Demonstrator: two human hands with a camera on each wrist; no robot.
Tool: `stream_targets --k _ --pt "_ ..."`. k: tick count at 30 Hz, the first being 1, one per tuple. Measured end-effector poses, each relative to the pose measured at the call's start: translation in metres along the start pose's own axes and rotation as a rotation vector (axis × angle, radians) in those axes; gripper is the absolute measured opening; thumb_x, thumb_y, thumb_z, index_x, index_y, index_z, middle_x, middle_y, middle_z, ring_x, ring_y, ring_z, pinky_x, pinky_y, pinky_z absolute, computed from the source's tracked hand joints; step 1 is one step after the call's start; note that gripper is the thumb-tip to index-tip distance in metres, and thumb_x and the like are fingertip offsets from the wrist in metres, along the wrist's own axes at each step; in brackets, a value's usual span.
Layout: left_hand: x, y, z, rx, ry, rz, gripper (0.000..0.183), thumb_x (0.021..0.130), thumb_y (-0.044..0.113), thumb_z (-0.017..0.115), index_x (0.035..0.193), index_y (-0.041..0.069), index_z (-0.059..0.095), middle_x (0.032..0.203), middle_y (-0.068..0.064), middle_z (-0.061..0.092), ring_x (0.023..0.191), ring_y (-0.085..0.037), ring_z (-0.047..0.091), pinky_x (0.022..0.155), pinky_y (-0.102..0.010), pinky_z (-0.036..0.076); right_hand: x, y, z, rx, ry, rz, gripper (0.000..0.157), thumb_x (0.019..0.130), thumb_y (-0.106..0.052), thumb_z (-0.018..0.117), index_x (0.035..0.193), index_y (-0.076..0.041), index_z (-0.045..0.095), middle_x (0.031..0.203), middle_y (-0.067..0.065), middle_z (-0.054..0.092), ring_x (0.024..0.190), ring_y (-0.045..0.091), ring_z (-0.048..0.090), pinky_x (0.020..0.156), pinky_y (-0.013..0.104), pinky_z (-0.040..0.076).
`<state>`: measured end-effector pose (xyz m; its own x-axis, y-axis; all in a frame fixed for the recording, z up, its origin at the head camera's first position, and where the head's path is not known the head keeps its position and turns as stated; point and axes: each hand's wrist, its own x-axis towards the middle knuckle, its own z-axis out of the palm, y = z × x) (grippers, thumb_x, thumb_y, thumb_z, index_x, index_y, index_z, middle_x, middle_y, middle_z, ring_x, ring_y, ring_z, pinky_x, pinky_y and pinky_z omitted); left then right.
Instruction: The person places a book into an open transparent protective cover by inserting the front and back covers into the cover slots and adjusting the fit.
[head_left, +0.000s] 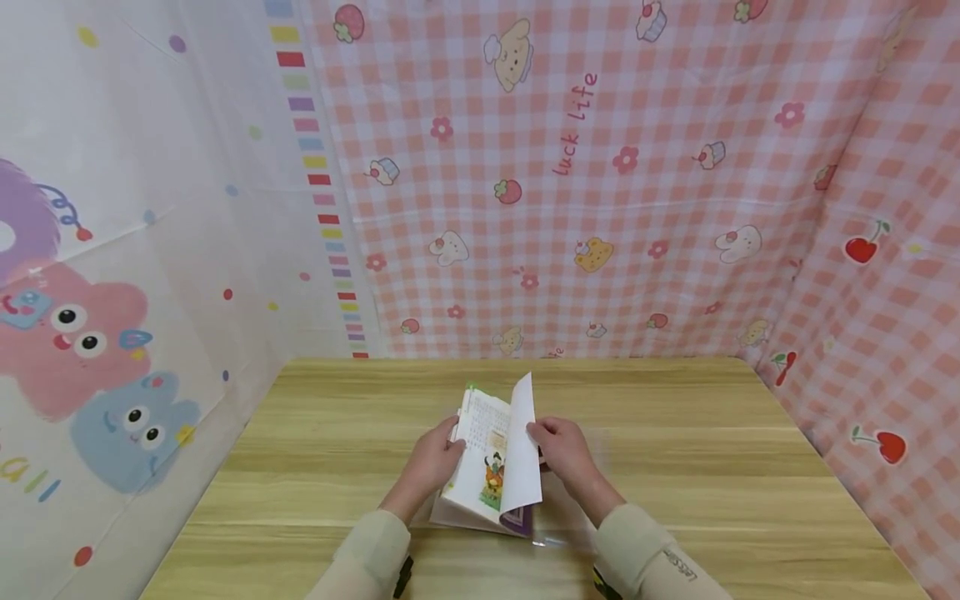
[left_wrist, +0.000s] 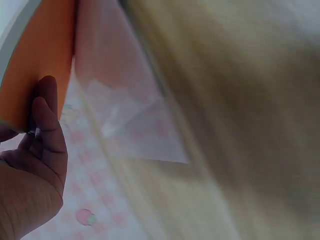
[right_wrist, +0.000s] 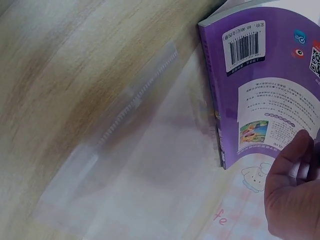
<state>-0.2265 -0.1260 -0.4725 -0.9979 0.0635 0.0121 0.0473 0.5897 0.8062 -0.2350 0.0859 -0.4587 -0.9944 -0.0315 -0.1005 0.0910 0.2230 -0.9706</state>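
Note:
An open book (head_left: 472, 467) with printed text and a colourful drawing is held above the table. On its left edge, my left hand (head_left: 435, 454) grips the pages and cover, thumb on the page side. My right hand (head_left: 566, 450) pinches the right part, where a white page (head_left: 522, 450) stands raised. In the left wrist view, fingers lie against an orange cover (left_wrist: 45, 55). The right wrist view shows the purple back cover (right_wrist: 227, 100) with its barcode, held at the edge by the right hand. A clear plastic sleeve (right_wrist: 135, 180) lies beside the book on the table.
The wood-grain table (head_left: 315, 467) extends around the book. Behind it hangs a pink checked cloth (head_left: 570, 217), and a white cartoon cloth (head_left: 247, 250) hangs at the left. The clear plastic (left_wrist: 140, 130) also shows near the orange cover.

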Motion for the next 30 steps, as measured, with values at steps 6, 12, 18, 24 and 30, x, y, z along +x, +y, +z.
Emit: stream_targets --k 6,12,18,24,30 --pt "-0.004 -0.010 0.001 0.061 0.000 -0.057 0.048 0.100 0.012 0.053 0.144 -0.005 0.044 0.135 -0.027 0.055 0.120 -0.042 0.056 0.101 -0.056 0.042 0.002 0.004 -0.004 -0.095 0.058 0.005 0.026 0.099 -0.020 0.060 0.100 0.004 0.071 0.084 0.008 0.067 0.070 0.017 0.060 0.060 0.035 0.055" --pt "-0.004 -0.010 0.003 0.310 0.101 -0.022 0.050 0.097 0.025 0.063 0.138 -0.003 0.053 0.130 -0.025 0.058 0.119 -0.041 0.055 0.097 -0.056 0.045 0.002 0.004 -0.006 -0.115 0.080 0.019 0.026 0.098 -0.022 0.061 0.097 0.002 0.071 0.084 0.008 0.067 0.072 0.017 0.060 0.065 0.039 0.056" --pt "0.001 0.003 0.016 0.150 -0.008 0.067 0.060 0.102 0.041 0.052 0.146 0.000 0.045 0.147 -0.025 0.044 0.137 -0.042 0.039 0.111 -0.056 0.031 0.002 0.007 -0.004 -0.067 0.038 0.008 0.029 0.100 -0.024 0.059 0.100 0.002 0.071 0.083 0.008 0.068 0.069 0.018 0.062 0.065 0.042 0.055" --pt "0.004 0.012 0.030 0.084 -0.155 0.152 0.066 0.103 0.046 0.047 0.153 0.004 0.035 0.154 -0.020 0.037 0.140 -0.038 0.036 0.111 -0.054 0.031 0.002 0.008 -0.005 -0.065 0.041 -0.007 0.027 0.101 -0.019 0.055 0.099 0.004 0.071 0.080 0.007 0.067 0.067 0.017 0.061 0.062 0.040 0.055" --pt "0.002 0.014 0.036 0.076 -0.240 0.193 0.077 0.099 0.052 0.052 0.157 0.009 0.025 0.162 -0.019 0.019 0.146 -0.036 0.023 0.113 -0.054 0.027 -0.002 0.011 -0.006 -0.120 0.029 0.023 0.026 0.098 -0.015 0.055 0.091 0.003 0.070 0.075 0.006 0.066 0.069 0.022 0.062 0.059 0.038 0.052"
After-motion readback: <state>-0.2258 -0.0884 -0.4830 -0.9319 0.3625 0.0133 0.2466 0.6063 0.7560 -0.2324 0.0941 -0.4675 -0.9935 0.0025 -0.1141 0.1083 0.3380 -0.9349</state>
